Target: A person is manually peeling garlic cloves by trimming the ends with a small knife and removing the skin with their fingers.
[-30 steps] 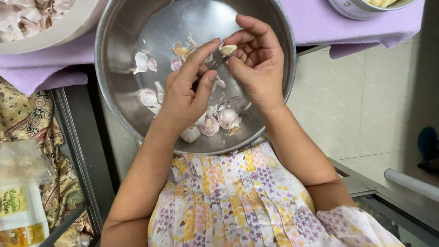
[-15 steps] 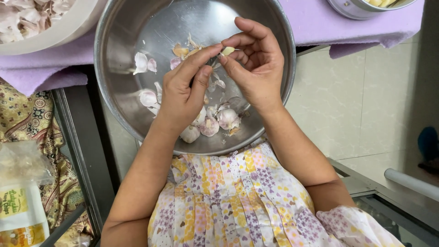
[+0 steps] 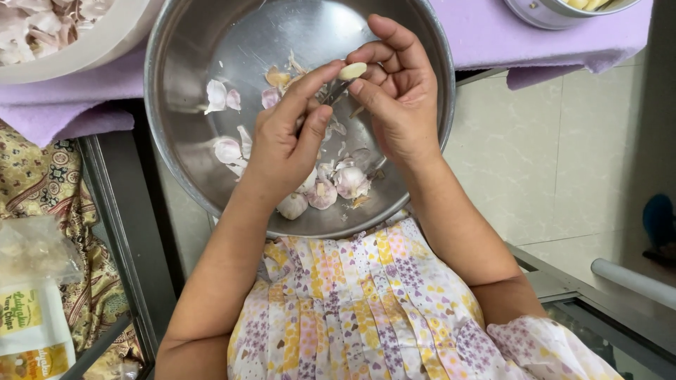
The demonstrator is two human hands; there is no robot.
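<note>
2 hands: both over 1 steel bowl, meeting above its upper middle.
Cloth: lilac cloth across the top, bowl resting partly on it; tiled floor showing at right.
Steel bowl: large, round, shiny, on the lap over a flowered dress.
White bowl: top left corner, on the cloth, heaped with papery skins.
Steel pot: top right corner, only its edge in view.
Left hand: palm down, forefinger stretched up to the clove, thumb just below it; other fingers curled under.
Right hand: fingers bent and close together, thumb and fingertips pinching the clove from the right.
Whole cloves: small cluster, unpeeled, low in the bowl, beneath the left hand.
Loose skins: scattered on the bowl's left side.
Peeled clove: pale yellow, held between the tips of both hands, above the bowl's middle.
Dark sliver below the clove: cannot tell what it is.
</note>
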